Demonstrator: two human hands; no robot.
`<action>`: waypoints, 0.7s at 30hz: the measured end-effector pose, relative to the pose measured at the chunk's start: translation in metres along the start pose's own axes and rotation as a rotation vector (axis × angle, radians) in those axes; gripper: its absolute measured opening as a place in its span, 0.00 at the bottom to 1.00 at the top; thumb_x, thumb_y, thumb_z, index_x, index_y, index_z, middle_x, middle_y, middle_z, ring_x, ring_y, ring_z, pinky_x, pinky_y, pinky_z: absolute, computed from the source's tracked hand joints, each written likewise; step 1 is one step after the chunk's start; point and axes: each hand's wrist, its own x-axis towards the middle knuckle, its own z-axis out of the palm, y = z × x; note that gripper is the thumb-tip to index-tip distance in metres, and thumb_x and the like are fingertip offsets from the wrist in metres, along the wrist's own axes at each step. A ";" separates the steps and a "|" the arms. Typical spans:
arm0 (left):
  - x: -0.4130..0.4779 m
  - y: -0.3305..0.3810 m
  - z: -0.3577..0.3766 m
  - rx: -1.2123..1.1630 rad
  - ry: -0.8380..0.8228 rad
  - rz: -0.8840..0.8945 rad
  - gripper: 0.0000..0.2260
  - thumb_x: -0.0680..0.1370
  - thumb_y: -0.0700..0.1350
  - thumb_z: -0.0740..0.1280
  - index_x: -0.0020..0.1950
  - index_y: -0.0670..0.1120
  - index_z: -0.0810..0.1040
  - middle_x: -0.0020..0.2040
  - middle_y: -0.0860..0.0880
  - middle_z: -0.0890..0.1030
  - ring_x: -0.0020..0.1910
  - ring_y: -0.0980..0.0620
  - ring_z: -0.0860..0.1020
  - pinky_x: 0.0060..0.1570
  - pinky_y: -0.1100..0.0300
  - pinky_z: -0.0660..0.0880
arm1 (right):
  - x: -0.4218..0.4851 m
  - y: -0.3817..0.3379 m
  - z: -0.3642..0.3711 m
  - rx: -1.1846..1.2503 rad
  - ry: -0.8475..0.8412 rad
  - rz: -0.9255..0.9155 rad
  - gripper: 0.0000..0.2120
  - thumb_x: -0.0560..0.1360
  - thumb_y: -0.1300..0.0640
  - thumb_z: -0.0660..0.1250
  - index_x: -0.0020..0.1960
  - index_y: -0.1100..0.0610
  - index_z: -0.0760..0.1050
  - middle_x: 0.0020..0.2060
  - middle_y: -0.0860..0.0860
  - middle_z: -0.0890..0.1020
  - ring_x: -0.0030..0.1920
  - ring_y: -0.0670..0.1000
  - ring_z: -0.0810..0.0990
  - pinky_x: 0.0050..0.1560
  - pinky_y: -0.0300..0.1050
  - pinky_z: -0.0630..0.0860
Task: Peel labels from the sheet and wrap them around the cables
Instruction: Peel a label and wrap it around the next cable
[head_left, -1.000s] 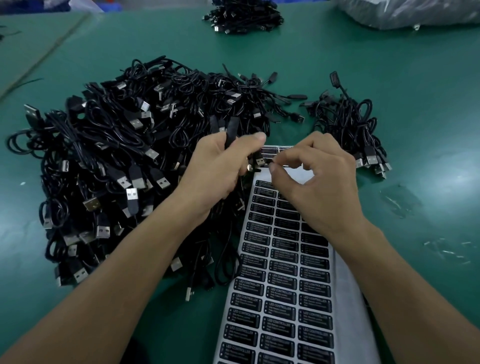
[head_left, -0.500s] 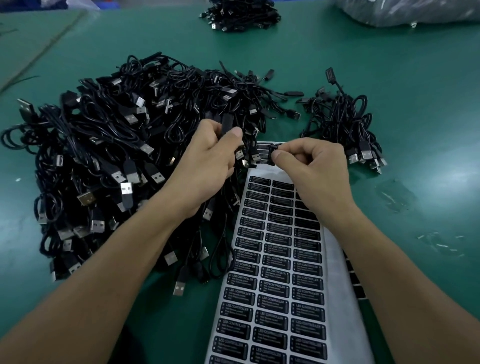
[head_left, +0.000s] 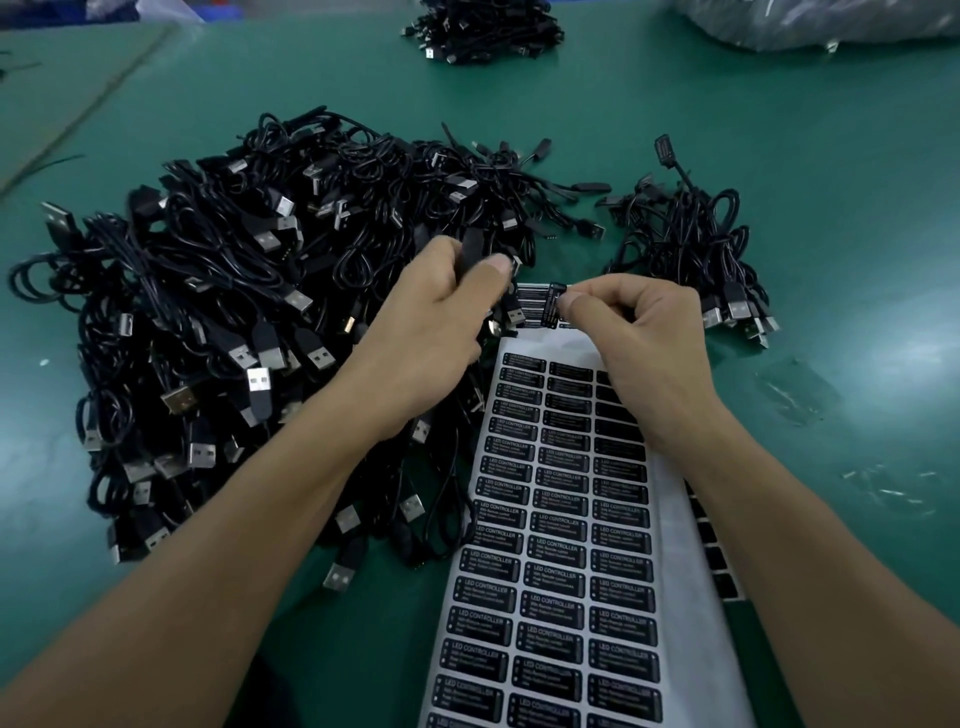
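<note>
The left hand is clenched round a black cable, thumb pressed on top, with the cable's thick dark part poking out above the knuckles. At three o'clock of it, close by, the right hand pinches a small black label between thumb and forefinger. The label stands on edge, just beside the left thumb and above the far end of the label sheet. Whether label and cable touch cannot be told.

The sheet runs from the hands toward six o'clock on the green table. Its top stretch is bare white backing, and below that come rows of black labels printed "LED CONTROLLER". The right wrist lies over the sheet's upper right part.

A large heap of black USB cables fills the table from nine to eleven o'clock of the hands, under the left forearm. A smaller bundle of cables lies at two o'clock. Another pile sits at twelve o'clock, at the far edge, well apart.
</note>
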 end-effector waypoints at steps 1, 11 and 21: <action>-0.001 0.001 0.001 -0.001 -0.004 0.006 0.11 0.83 0.52 0.62 0.46 0.48 0.66 0.28 0.57 0.64 0.19 0.60 0.62 0.18 0.70 0.60 | 0.000 0.000 0.000 -0.005 -0.002 -0.005 0.08 0.75 0.57 0.72 0.38 0.50 0.82 0.36 0.65 0.79 0.34 0.50 0.71 0.39 0.38 0.75; -0.003 0.001 0.009 -0.249 -0.215 -0.196 0.13 0.81 0.43 0.54 0.35 0.48 0.62 0.24 0.53 0.59 0.20 0.56 0.55 0.20 0.70 0.55 | -0.004 -0.001 0.000 -0.031 0.066 -0.150 0.06 0.78 0.58 0.70 0.43 0.49 0.80 0.34 0.48 0.77 0.33 0.43 0.71 0.37 0.39 0.71; -0.003 -0.002 0.004 -0.176 -0.448 -0.204 0.10 0.74 0.44 0.54 0.32 0.48 0.65 0.24 0.53 0.59 0.20 0.57 0.56 0.19 0.70 0.54 | -0.008 -0.015 0.003 0.596 -0.318 0.110 0.04 0.77 0.57 0.68 0.44 0.53 0.80 0.48 0.52 0.85 0.41 0.44 0.76 0.40 0.38 0.69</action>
